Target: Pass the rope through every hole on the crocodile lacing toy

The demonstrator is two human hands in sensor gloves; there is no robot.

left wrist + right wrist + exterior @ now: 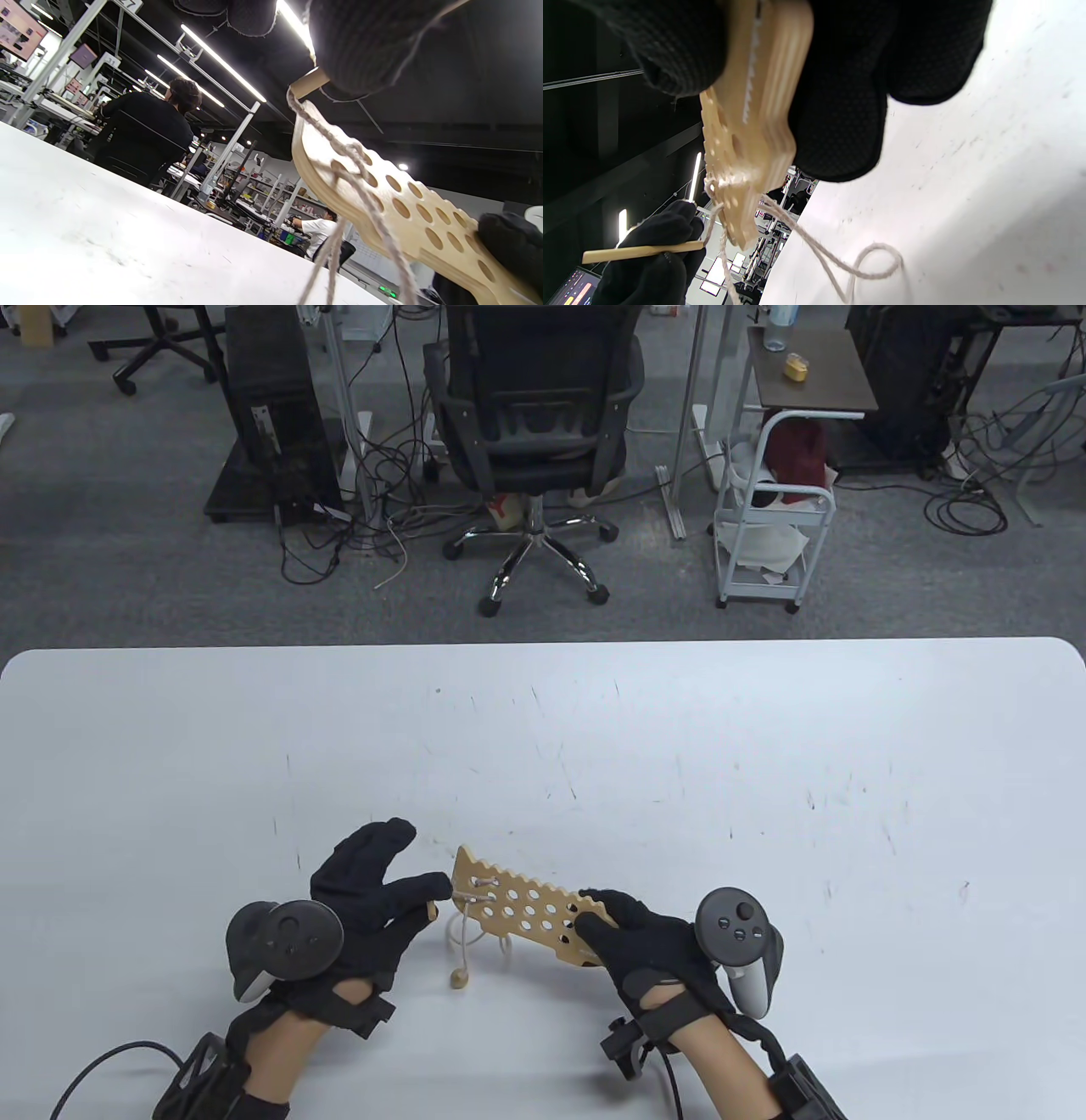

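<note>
While the right hand (pixel 632 937) grips the crocodile toy (pixel 526 912) above the worktop (pixel 679 746) and the left hand (pixel 373 899) pinches the wooden needle (pixel 642 251), rope (pixel 465 931) laces only the end holes; most remain unthreaded.

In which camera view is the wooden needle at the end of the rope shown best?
The right wrist view: the wooden needle shows along its whole length, pinched in the left hand. In the left wrist view only its short end sticks out under the glove. In the table view just a tip shows beside the fingers.
</note>
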